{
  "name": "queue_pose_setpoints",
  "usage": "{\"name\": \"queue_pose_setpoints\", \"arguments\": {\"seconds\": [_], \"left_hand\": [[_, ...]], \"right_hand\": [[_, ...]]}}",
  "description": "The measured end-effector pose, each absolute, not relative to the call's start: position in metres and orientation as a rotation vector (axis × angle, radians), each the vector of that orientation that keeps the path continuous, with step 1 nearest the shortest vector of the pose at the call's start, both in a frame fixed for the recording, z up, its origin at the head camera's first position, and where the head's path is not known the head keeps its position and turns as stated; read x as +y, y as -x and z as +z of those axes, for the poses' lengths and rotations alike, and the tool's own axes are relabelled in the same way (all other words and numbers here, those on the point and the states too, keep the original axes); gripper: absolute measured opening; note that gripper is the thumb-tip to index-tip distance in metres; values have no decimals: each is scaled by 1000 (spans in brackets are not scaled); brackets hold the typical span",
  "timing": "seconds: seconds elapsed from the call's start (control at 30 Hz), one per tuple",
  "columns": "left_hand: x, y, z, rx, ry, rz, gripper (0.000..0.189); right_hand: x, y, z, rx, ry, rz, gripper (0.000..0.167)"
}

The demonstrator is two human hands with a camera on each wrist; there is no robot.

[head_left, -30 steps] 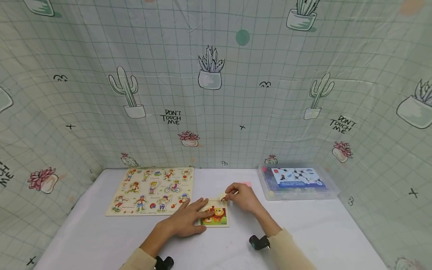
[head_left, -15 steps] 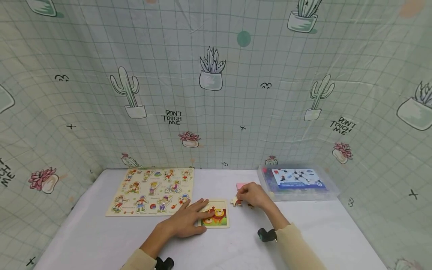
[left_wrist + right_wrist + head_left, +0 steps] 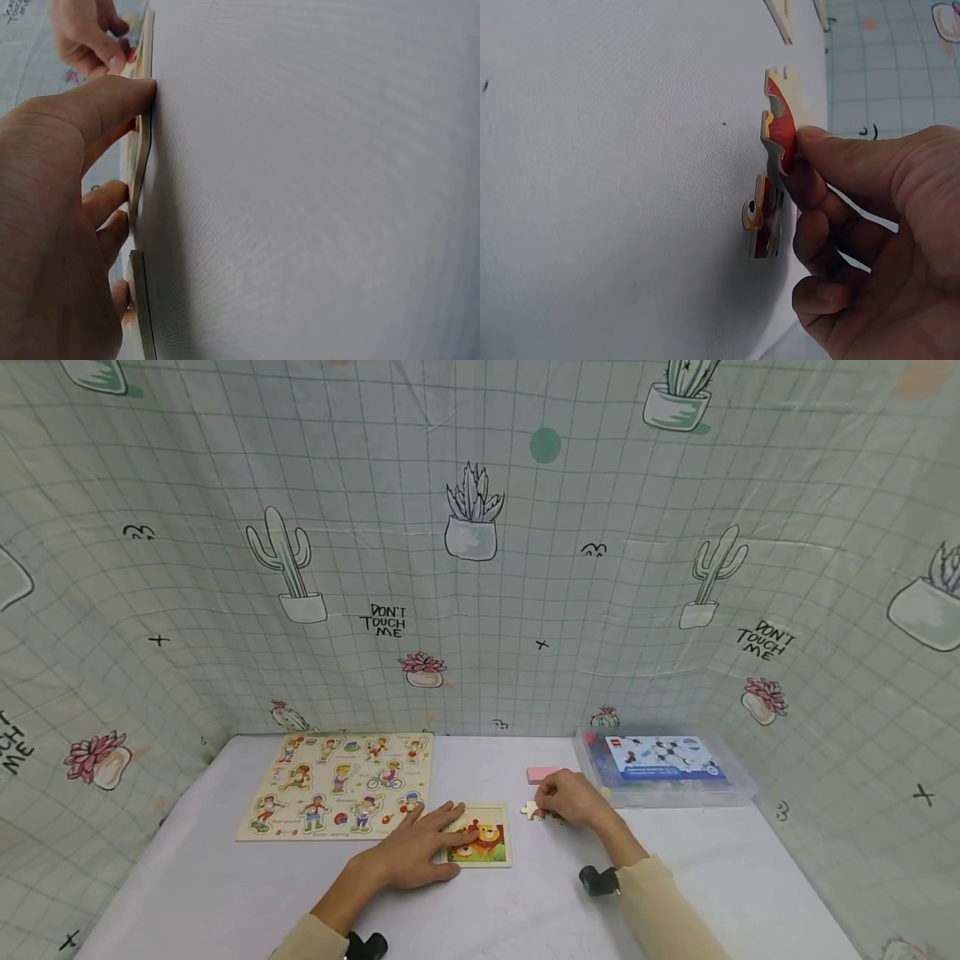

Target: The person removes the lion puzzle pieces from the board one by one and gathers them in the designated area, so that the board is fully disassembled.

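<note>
A small wooden jigsaw puzzle [image 3: 495, 863] with a bear picture lies in the middle of the table. My left hand [image 3: 412, 850] rests across its left side with fingers spread, its outer fingers reaching over the big board's near corner. In the left wrist view the thumb [image 3: 124, 97] lies along the puzzle's edge. To the right of the puzzle, my right hand [image 3: 573, 797] pinches a red and cream puzzle piece [image 3: 784, 127] between thumb and finger, close over the table. More puzzle pieces [image 3: 763, 225] lie just below that hand, partly covered by it in the head view.
A large wooden board [image 3: 330, 814] with printed sports figures lies at the back left. A pink block [image 3: 542, 774] sits just behind the right hand. The clear plastic case [image 3: 663, 789] with a blue and white label stands at the back right.
My right hand has moved right, from the puzzle's upper right corner to the loose pieces, carrying a piece. More of the pink block shows. The left hand stays in place.
</note>
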State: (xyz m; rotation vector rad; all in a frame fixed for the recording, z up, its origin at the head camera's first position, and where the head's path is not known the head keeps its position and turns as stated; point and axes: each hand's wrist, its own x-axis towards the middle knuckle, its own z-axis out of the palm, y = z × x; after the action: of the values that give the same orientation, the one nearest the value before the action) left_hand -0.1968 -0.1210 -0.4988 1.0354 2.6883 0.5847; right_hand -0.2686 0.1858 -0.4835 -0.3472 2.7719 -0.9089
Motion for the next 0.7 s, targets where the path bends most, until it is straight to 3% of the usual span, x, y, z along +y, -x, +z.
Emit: {"name": "queue_pose_setpoints", "arguments": {"seconds": [0.7], "left_hand": [[-120, 196, -500, 2692, -1007, 596, 55]], "right_hand": [[189, 272, -486, 2762, 358, -875, 14]]}}
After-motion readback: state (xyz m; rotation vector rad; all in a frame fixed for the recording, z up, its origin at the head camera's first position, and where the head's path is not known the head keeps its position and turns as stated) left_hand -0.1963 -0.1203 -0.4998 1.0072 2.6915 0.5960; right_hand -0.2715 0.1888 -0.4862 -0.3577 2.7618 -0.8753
